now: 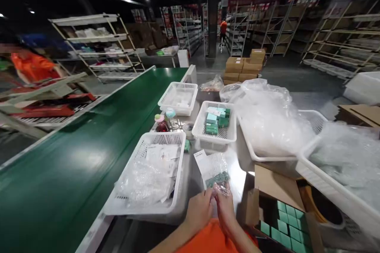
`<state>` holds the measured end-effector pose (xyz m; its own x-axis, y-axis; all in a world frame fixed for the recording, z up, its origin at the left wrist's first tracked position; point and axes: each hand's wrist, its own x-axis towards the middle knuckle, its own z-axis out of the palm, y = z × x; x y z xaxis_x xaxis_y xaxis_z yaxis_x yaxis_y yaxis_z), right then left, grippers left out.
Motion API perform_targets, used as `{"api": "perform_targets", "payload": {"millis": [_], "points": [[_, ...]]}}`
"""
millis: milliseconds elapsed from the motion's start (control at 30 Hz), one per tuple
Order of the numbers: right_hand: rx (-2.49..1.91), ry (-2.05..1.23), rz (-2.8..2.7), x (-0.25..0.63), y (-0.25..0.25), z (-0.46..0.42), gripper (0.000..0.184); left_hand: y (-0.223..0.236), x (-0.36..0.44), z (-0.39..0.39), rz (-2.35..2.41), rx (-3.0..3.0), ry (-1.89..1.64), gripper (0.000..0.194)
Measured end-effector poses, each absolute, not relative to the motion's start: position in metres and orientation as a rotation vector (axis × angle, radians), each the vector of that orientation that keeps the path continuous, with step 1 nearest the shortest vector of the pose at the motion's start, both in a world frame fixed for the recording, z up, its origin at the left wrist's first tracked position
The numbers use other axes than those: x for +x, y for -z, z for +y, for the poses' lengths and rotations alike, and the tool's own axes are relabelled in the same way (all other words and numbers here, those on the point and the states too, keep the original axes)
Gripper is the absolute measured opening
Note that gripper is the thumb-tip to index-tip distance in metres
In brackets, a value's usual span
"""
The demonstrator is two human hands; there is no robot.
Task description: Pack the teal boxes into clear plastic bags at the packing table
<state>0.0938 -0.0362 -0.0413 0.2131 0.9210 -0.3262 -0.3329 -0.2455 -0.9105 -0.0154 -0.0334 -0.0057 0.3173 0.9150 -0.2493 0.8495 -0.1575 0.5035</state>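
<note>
Your left hand (199, 210) and right hand (225, 207) meet at the near edge of the table (190, 182), fingers closed together on the near end of a clear bag (214, 170). The bag lies flat on the table and stretches away from your hands, with a white slip at its far end and a small green box showing through the plastic just beyond your fingertips. Both hands pinch the bag's edge; neither holds anything else.

Just left of your hands sits a white basket (178, 189) of packed bags, beside the green belt (74, 166). Beyond the bag stands a tray (230, 134) of green boxes. At your right, an open carton (282, 221) holds more green boxes.
</note>
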Motion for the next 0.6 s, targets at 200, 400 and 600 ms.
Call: {"api": "perform_targets", "payload": {"millis": [200,400,600], "points": [[-1.336,-1.393,-0.721,0.091,0.03,-0.022,0.024,0.005,-0.016,-0.041,1.547,1.968,-0.446,0.024],[-1.126,-1.711,-0.631,0.086,0.008,-0.039,0.032,0.001,-0.025,-0.034,1.404,1.755,-0.687,0.013],[-1.057,-1.644,-0.546,0.138,-0.017,-0.069,0.039,-0.007,-0.051,-0.01,1.538,1.238,-0.813,0.011]]}}
